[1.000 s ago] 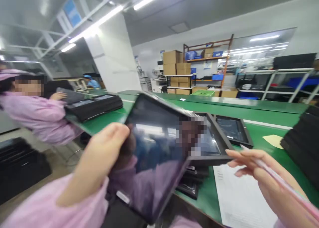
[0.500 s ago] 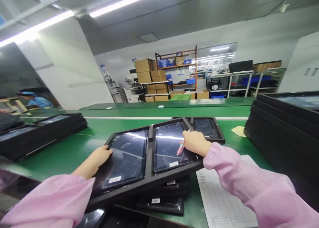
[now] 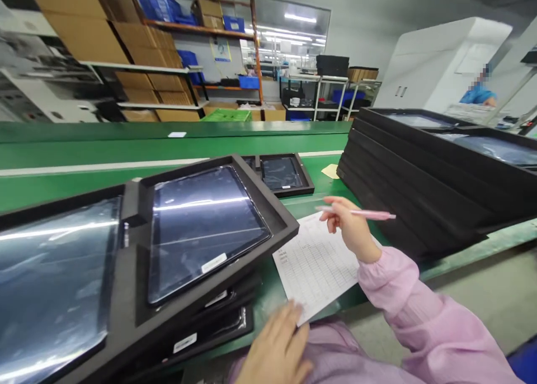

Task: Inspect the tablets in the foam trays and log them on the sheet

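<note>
A pink pen [image 3: 371, 214] lies across the fingers of my right hand [image 3: 350, 227], which is closed on it above a printed grid sheet [image 3: 319, 264]. At the sheet's lower edge is my left hand [image 3: 279, 347], fingers stretched out and slightly blurred, fingertips touching the paper's corner. To the left, a black tray [image 3: 130, 205] sits tilted on a stack, with a dark tablet-like screen panel [image 3: 201, 227] in one compartment and a second screen panel [image 3: 54, 283] in the other. Both have glossy film, and a white label shows on the nearer right panel.
Several black trays [image 3: 403, 188] form a tall stack at the right. Behind the sheet sits another tray [image 3: 308, 180] with a screen, beside a yellow paper piece [image 3: 330, 171]. A person in blue [image 3: 478, 96] is at the far right. Shelves with boxes stand behind the green bench [image 3: 251, 143].
Both hands have let go of the tray, which now rests on the stack. My right hand has moved over the sheet with the pen, my left to its lower edge. The view has swung right.
</note>
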The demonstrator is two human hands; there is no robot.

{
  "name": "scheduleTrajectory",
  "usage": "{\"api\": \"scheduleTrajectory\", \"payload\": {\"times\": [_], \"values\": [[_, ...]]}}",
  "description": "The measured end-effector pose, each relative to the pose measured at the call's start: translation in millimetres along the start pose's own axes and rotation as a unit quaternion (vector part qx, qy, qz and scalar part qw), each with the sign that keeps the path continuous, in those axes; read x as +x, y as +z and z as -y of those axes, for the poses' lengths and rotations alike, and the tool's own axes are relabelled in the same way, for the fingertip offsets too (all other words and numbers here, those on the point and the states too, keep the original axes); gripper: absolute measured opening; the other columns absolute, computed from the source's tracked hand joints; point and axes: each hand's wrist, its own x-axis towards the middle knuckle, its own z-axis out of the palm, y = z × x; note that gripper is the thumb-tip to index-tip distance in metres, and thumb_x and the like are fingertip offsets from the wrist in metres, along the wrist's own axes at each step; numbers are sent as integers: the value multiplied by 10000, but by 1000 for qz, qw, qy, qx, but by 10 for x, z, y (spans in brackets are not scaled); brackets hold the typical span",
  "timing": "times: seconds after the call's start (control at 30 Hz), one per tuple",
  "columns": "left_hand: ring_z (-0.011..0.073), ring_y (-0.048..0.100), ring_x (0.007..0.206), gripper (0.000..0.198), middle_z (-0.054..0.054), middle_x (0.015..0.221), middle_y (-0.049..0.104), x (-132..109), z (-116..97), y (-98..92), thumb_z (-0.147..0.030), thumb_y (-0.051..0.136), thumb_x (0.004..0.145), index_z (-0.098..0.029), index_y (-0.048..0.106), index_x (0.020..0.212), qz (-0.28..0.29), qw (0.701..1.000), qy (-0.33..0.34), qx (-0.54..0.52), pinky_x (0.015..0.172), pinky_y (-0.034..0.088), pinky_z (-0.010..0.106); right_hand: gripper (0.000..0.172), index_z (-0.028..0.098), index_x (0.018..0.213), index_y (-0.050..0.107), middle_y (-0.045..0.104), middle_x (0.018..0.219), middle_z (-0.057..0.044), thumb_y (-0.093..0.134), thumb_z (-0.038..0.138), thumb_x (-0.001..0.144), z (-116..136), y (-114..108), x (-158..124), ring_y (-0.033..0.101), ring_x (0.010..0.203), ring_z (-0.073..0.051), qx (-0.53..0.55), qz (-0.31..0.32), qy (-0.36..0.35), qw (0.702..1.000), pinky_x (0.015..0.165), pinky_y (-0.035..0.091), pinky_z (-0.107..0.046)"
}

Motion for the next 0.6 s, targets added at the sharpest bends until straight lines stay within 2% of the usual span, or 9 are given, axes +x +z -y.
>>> {"api": "scheduleTrajectory", "payload": {"times": [0.07,0.13,0.2,0.33,0.4,0.47,0.53,0.6], "values": [[320,530,1139,626,171,1252,552,81,-33,206,-505,718,666,-125,569,1141,24,998,19,53,858,534,414,330,123,977,558,639,742,-42,592,374,767,-194,-47,-137,500,490,-92,-25,37,69,997,425,348,-196],[378,513,1143,818,239,1245,535,147,-47,340,-460,822,525,-39,541,1167,35,995,2,95,849,534,477,327,121,970,563,639,812,-57,620,361,754,-360,-52,-232,510,533,-90,-46,90,122,987,435,353,-189],[373,537,1111,792,231,1204,567,191,-95,413,-402,849,487,-41,564,1131,23,996,-11,86,836,542,476,293,128,892,563,610,755,-22,642,367,742,-485,-30,-282,465,497,-71,-48,139,152,977,422,335,-183],[338,568,1063,644,172,1149,612,242,-252,448,-448,795,558,-103,610,1070,-10,999,-49,21,825,548,436,252,144,712,514,491,543,56,651,355,732,-597,70,-286,347,408,-47,-60,205,188,959,389,260,-177],[322,564,1061,578,145,1134,618,262,-296,444,-499,717,646,-123,614,1072,-9,998,-64,-5,849,531,431,202,135,757,574,538,592,36,657,316,724,-604,131,-269,402,453,-58,-85,234,185,950,426,309,-181],[317,545,1080,532,134,1125,615,281,-308,442,-533,622,733,-126,613,1075,-3,996,-83,-20,885,497,437,203,134,812,628,598,709,3,686,297,705,-614,183,-258,504,584,-85,-95,272,164,943,531,397,-195],[315,527,1097,521,133,1114,613,297,-308,448,-564,525,796,-125,615,1061,-6,994,-101,-31,909,460,439,194,133,757,636,611,723,-11,696,310,702,-645,217,-266,539,655,-107,-104,296,142,939,595,426,-212],[314,509,1114,530,136,1100,611,306,-314,464,-583,472,821,-124,614,1045,-13,992,-120,-39,937,417,437,215,135,691,611,599,665,-9,677,338,717,-694,233,-299,533,621,-112,-125,286,122,942,568,420,-216]]}}
